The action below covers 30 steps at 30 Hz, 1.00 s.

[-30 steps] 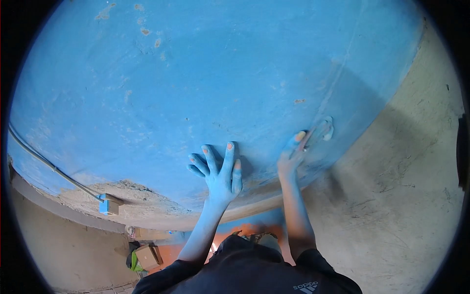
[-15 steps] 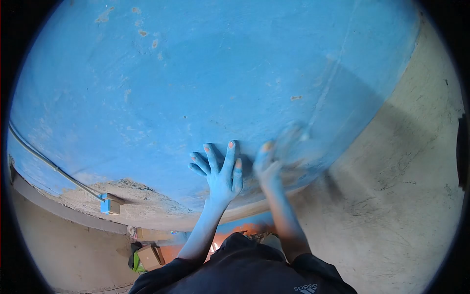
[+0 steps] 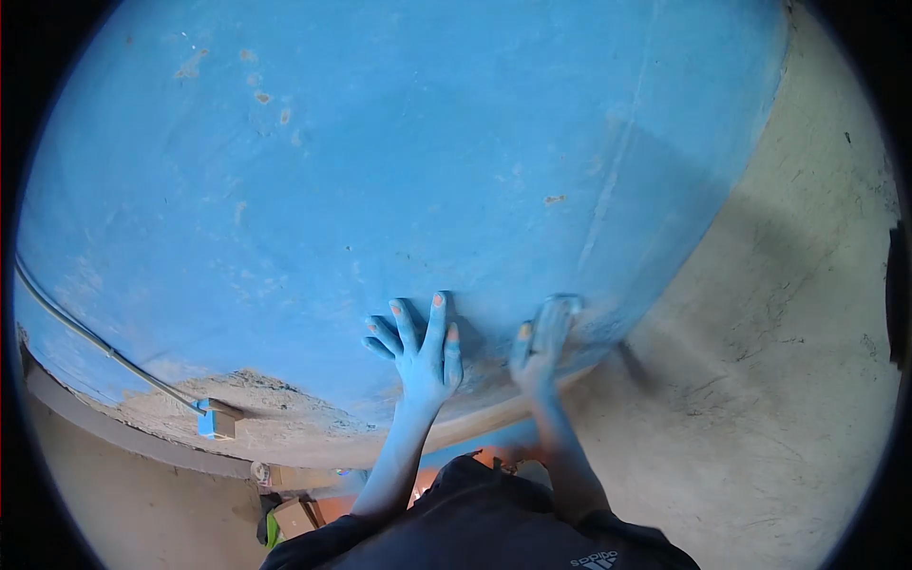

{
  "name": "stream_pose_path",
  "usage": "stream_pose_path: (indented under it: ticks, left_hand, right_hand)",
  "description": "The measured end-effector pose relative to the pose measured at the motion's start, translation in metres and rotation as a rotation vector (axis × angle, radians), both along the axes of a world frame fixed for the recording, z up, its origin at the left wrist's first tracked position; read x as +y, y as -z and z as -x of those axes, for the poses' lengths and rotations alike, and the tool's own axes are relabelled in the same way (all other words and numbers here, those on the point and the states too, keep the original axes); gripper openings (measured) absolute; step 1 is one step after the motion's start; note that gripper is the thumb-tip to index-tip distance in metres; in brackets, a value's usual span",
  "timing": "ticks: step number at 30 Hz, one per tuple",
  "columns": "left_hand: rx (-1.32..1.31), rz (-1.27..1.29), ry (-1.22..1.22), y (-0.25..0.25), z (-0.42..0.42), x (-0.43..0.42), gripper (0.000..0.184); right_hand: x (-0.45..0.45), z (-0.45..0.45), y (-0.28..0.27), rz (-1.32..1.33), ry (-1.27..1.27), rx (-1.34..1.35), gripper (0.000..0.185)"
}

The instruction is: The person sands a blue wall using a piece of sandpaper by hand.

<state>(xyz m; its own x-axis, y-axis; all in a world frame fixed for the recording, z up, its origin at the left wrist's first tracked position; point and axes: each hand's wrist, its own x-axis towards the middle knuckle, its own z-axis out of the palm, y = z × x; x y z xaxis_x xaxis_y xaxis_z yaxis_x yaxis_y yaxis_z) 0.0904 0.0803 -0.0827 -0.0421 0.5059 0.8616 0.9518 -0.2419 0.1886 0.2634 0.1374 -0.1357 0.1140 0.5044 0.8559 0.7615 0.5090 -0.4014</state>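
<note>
The left hand (image 3: pixel 425 353) is pressing its palm side against the blue wall (image 3: pixel 380 171) near the middle of the scene, its fingers spreading wide and gripping nothing. To its right, the right hand (image 3: pixel 542 350) is reaching onto the same wall, its thumb standing apart from the blurred fingers; whether it is holding something under them, I cannot tell. Both hands are looking coated in blue. The wall is filling most of the view ahead, showing chipped spots and, towards the near left, a crumbling bare patch (image 3: pixel 261 397). Beside that patch, a cable (image 3: pixel 106 350) is running down to a small box (image 3: pixel 216 419). A grey surface (image 3: pixel 750 313) is bordering the wall on the right.
</note>
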Motion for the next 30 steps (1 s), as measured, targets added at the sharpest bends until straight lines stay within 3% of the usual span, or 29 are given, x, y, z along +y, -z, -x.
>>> stream_pose_path:
  ticks: [2,4,7,10,12,14,16,20,23,25,28,30]
  left_hand:
    - [0.017,0.023,0.004,0.003,0.003,-0.001,0.045]
    - [0.003,0.030,-0.003,0.002,-0.001,-0.002,0.045]
    - [0.002,0.002,-0.009,0.002,-0.002,0.000,0.045]
    - [0.003,0.005,-0.002,0.003,0.000,0.001,0.046]
    - [0.002,0.010,-0.002,0.004,0.000,0.001,0.046]
    - [0.016,0.004,-0.003,0.005,0.001,0.002,0.046]
    - [0.021,0.003,-0.023,0.004,-0.001,0.001,0.045]
    - [0.002,0.000,-0.003,0.003,-0.002,0.001,0.045]
    - [0.024,-0.001,0.006,0.004,0.001,0.001,0.045]
    - [0.018,0.004,0.020,0.005,0.003,0.002,0.045]
    - [-0.035,0.016,0.058,-0.007,-0.009,-0.001,0.045]
    - [-0.056,0.042,0.065,-0.024,-0.018,-0.003,0.046]
  right_hand:
    - [0.005,-0.012,-0.012,0.042,-0.010,0.228,0.063]
    - [0.013,-0.003,-0.072,0.015,-0.109,0.469,0.061]
    - [-0.001,0.037,-0.077,-0.147,-0.138,0.113,0.061]
    - [-0.011,0.021,0.010,-0.026,0.000,-0.343,0.066]
    - [0.005,-0.013,0.014,0.006,0.091,-0.091,0.065]
    - [0.023,-0.023,-0.053,-0.052,0.081,0.362,0.060]
    - [0.033,-0.010,-0.036,0.091,0.072,0.350,0.061]
    - [-0.016,0.042,-0.036,-0.055,-0.121,-0.097,0.064]
    - [-0.007,0.005,0.043,0.003,0.019,-0.203,0.062]
    - [0.008,-0.014,-0.032,-0.058,0.048,0.233,0.057]
    - [0.023,-0.017,-0.081,0.010,-0.045,0.349,0.055]
    - [0.021,0.009,-0.048,-0.125,-0.031,-0.227,0.056]
